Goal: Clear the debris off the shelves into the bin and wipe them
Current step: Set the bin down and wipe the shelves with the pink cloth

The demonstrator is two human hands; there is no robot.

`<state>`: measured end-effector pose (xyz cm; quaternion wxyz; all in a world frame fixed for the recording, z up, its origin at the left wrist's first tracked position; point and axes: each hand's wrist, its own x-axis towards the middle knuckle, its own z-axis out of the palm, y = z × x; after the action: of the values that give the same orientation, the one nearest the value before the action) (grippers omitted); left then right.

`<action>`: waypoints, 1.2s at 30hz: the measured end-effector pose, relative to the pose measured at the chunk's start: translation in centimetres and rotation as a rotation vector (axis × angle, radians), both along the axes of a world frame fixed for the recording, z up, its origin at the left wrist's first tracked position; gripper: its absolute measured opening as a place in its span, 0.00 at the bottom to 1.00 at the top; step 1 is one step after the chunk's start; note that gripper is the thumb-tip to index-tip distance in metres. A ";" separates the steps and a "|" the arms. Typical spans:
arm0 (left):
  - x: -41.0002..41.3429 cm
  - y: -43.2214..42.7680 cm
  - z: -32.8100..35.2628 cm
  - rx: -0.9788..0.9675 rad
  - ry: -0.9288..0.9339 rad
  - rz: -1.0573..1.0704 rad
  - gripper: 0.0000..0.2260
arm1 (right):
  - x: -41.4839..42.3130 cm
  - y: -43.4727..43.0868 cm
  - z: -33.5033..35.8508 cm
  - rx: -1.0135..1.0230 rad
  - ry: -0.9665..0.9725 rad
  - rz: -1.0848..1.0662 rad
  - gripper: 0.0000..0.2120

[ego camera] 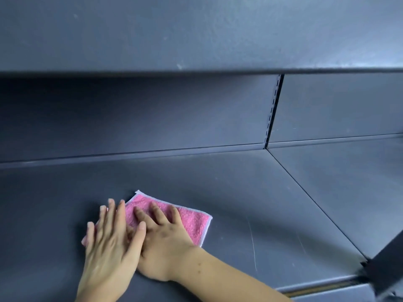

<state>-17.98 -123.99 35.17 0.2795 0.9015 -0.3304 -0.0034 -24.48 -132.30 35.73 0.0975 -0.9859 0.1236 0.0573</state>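
A pink cloth (194, 223) with a white hem lies flat on the dark grey metal shelf (229, 192), low and left of centre. My right hand (162, 234) presses on it with straight spread fingers. My left hand (109, 243) lies flat over the cloth's left edge, partly overlapping my right hand, fingers straight. Most of the cloth's left half is hidden under both hands. No debris shows on the shelf, and no bin is in view.
An upper shelf (196, 35) overhangs close above. A slotted upright (273, 110) splits the back panel, and a seam (316, 201) runs from it to the front edge. A neighbouring shelf section (359, 182) lies to the right. Faint scratches (253, 243) mark the surface.
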 end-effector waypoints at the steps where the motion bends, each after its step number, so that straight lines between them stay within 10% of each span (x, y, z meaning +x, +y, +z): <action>1: -0.1 0.1 0.0 -0.001 -0.008 -0.011 0.41 | -0.7 0.1 0.0 0.017 -0.013 0.000 0.26; 13: 2.6 1.8 0.2 -0.210 0.183 -0.102 0.35 | -7.8 -6.1 -1.2 -0.066 -0.079 -0.366 0.23; 27: 12.8 7.3 -1.3 0.143 -0.052 0.101 0.30 | 7.4 -11.3 -0.6 -0.058 -0.016 -0.713 0.25; 36: 12.5 7.8 -0.6 0.008 0.024 0.074 0.30 | 17.9 2.1 -0.3 -0.026 -0.044 -0.264 0.25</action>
<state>-5.45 -116.14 34.60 0.2799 0.9140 -0.2935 -0.0050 -6.53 -130.19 35.42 0.0943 -0.9632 0.2507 0.0207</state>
